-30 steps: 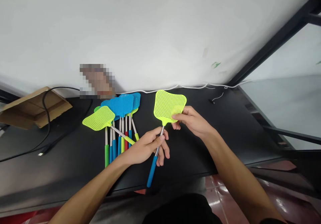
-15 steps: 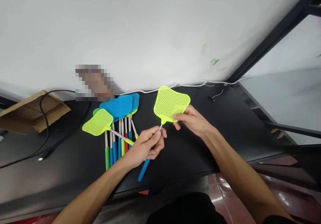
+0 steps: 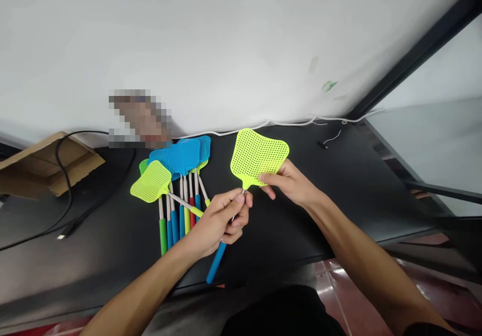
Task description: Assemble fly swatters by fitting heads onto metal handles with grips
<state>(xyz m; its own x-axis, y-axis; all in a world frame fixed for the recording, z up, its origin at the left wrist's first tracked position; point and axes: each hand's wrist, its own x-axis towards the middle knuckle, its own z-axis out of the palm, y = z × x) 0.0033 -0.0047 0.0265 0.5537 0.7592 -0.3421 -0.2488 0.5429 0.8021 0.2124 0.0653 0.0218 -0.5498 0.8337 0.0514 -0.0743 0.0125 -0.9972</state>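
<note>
A fly swatter with a perforated yellow-green head [image 3: 256, 155] and a blue handle [image 3: 216, 265] is in both my hands, head pointing away from me. My left hand [image 3: 228, 218] is closed around its thin metal shaft just below the head, hiding part of the shaft. My right hand [image 3: 291, 183] pinches the lower right edge of the head between thumb and fingers. Left of my hands lies a pile of fly swatters [image 3: 183, 156] with blue, green and yellow heads. On top rests another yellow-green swatter [image 3: 151, 181], tilted, its yellow handle running behind my left hand.
An open cardboard box [image 3: 81, 173] and a black cable [image 3: 68, 188] with a plug end lie at the left of the black table [image 3: 301, 230]. A white cable [image 3: 286, 122] runs along the wall at the back. A small black connector [image 3: 322, 145] lies at the back right.
The view has shifted slightly. Both hands keep their grip on the swatter; slightly more metal shaft shows, and the blue handle's end sits a little lower.
</note>
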